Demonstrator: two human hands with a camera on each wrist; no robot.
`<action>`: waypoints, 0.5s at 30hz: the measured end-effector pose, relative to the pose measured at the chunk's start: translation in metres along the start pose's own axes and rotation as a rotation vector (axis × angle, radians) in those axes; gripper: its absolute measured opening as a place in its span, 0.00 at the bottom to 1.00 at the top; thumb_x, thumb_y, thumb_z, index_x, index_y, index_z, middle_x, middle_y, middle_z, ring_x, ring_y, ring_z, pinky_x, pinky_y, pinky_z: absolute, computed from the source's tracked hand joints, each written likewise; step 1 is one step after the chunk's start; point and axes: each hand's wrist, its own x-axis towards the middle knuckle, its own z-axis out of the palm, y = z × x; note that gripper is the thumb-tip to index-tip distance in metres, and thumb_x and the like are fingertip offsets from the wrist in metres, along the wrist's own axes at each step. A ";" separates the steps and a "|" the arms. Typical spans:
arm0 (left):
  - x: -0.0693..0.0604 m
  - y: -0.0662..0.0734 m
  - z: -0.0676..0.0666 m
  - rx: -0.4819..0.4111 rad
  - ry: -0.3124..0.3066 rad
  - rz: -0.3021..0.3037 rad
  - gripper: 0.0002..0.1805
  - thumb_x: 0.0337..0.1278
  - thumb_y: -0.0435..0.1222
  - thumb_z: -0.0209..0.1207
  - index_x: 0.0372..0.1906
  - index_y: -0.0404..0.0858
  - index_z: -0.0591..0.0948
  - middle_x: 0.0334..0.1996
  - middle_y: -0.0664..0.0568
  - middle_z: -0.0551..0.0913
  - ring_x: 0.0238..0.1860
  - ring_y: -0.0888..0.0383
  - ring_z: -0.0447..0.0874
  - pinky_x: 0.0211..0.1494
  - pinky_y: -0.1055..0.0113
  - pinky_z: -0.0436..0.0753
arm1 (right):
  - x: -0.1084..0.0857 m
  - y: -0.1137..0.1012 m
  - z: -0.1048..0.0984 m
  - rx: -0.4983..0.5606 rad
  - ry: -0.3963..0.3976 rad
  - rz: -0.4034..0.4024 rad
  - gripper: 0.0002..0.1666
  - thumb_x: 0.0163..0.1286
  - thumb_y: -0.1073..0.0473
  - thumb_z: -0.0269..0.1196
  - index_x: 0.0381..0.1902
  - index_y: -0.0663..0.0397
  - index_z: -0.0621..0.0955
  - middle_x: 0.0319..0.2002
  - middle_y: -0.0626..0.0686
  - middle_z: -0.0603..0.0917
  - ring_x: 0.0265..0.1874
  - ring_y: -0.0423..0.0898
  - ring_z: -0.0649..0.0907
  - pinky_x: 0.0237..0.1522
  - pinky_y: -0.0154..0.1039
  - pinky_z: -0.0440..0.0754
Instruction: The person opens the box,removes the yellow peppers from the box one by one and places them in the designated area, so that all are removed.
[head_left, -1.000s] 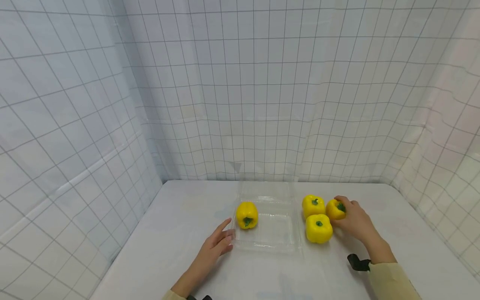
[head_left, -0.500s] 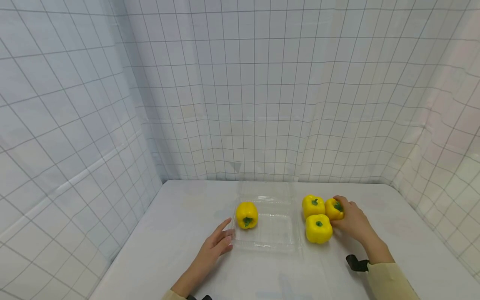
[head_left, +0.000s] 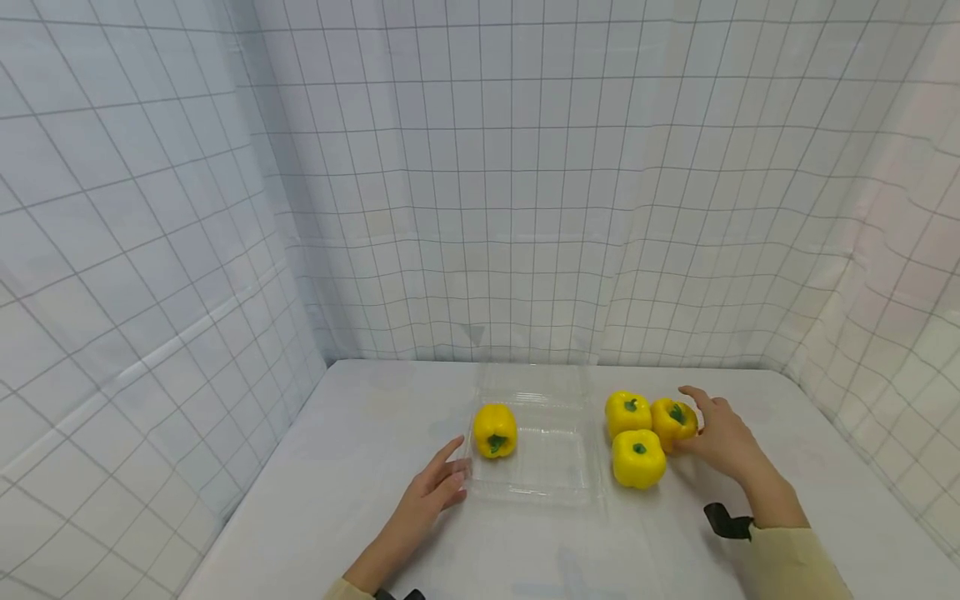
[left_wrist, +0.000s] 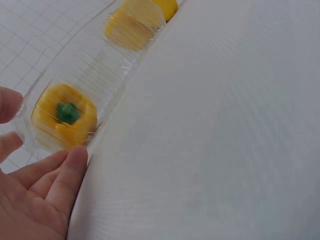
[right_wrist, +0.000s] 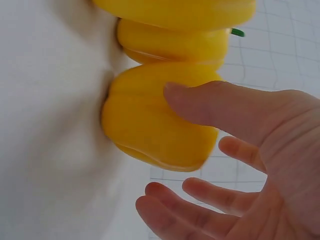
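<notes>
On the table lies a clear plastic container (head_left: 553, 460) with its lid folded back. One yellow bell pepper (head_left: 494, 432) lies on its side in the container's left part, stem toward me. My left hand (head_left: 426, 498) touches the container's left edge with its fingers fairly straight. At the right, my right hand (head_left: 726, 443) is spread beside another yellow bell pepper (head_left: 672, 422). In the right wrist view the thumb (right_wrist: 215, 102) lies against that pepper, while the other fingers stand apart from it. Two more bell peppers, a rear one (head_left: 627, 413) and a front one (head_left: 638, 459), stand close by.
A white table (head_left: 360, 433) bears everything. Gridded white curtains (head_left: 480, 208) stand behind it and on both sides. The raised lid (head_left: 532, 383) reaches back toward the rear curtain.
My right hand has loosened its fingers from the pepper and drawn slightly right. That pepper now stands against the two others, its stem more upward. The left hand stays where it was.
</notes>
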 end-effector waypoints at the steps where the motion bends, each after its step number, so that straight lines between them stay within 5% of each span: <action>1: 0.000 0.000 0.000 0.001 -0.001 0.001 0.34 0.77 0.43 0.52 0.81 0.46 0.55 0.69 0.34 0.69 0.69 0.41 0.68 0.62 0.56 0.80 | 0.000 0.000 -0.002 -0.003 0.003 -0.001 0.56 0.55 0.48 0.76 0.75 0.58 0.60 0.59 0.76 0.67 0.42 0.63 0.80 0.42 0.64 0.82; 15: -0.001 -0.001 0.000 0.005 0.009 -0.002 0.35 0.76 0.44 0.53 0.80 0.45 0.56 0.68 0.33 0.70 0.69 0.40 0.68 0.61 0.56 0.80 | -0.014 -0.014 -0.035 -0.037 0.065 -0.029 0.55 0.59 0.46 0.74 0.76 0.57 0.60 0.60 0.76 0.64 0.45 0.66 0.79 0.33 0.55 0.83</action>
